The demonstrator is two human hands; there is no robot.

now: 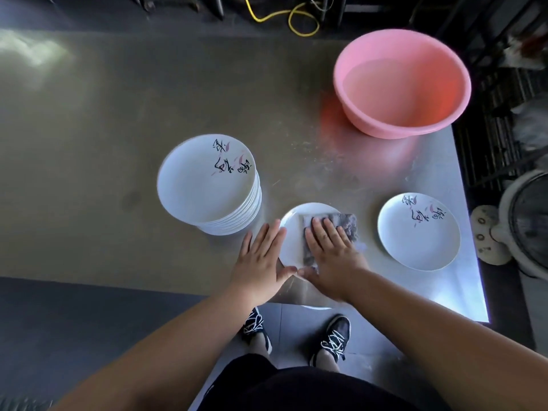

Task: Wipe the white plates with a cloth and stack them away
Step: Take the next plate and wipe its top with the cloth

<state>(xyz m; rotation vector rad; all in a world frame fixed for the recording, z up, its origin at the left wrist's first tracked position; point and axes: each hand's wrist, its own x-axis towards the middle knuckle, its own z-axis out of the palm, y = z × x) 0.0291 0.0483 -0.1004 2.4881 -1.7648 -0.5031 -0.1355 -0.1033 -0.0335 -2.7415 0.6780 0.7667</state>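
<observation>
Head cam: right hand (329, 250) presses the grey cloth (329, 229) flat onto the middle plate (292, 232), fingers straight and together. Left hand (261, 256) steadies its rim, fingers slightly spread. Plate stack (204, 182) sits just left.

Premises: back-of-house dishwashing station, consistent with a restaurant kitchen.
Evidence: stainless-steel worktable (118, 114); tall stack of identical printed plates (204, 185); pink plastic basin (385, 126) holding water; yellow cable (281, 16) loose on the dark floor.

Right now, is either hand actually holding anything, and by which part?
Nothing is gripped. The right hand presses the grey cloth flat on the white plate; the left hand braces its rim.
</observation>
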